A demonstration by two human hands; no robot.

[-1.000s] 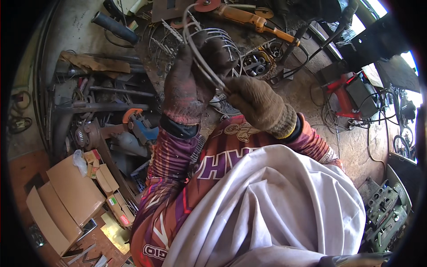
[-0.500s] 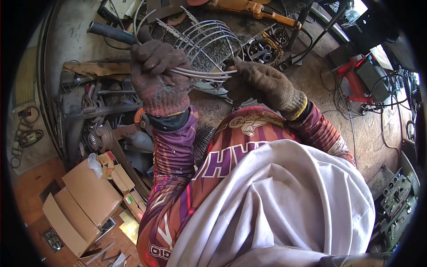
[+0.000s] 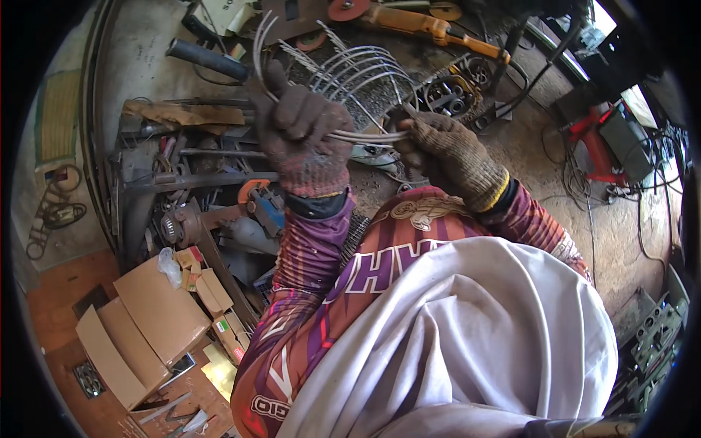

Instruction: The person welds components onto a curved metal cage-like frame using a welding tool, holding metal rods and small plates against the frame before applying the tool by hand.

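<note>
Both my hands wear dirty brown knit gloves. My left hand [image 3: 305, 139] is closed around a few thin bent metal rods [image 3: 367, 136], whose curved far ends rise above its fist. On the right, the other ends of the rods run into the fingers of my right hand [image 3: 454, 155], which is closed on them; the tips are hidden there. Just beyond my hands lies a group of similar curved rods [image 3: 358, 69] over dark, gritty ground. Two twisted-looking rods stick out at its left side.
A yellow power tool [image 3: 409, 23] lies at the far side, near a container of metal parts [image 3: 453, 95]. At left are scrap metal bars [image 3: 212, 179], a dark pipe [image 3: 208, 60] and an open cardboard box [image 3: 164, 306]. A red-framed machine [image 3: 602, 150] with cables stands at right.
My right fingers have closed over the rod ends, which showed beside them before and are now drawn closer together. The whole view has shifted slightly, so the surroundings sit further right.
</note>
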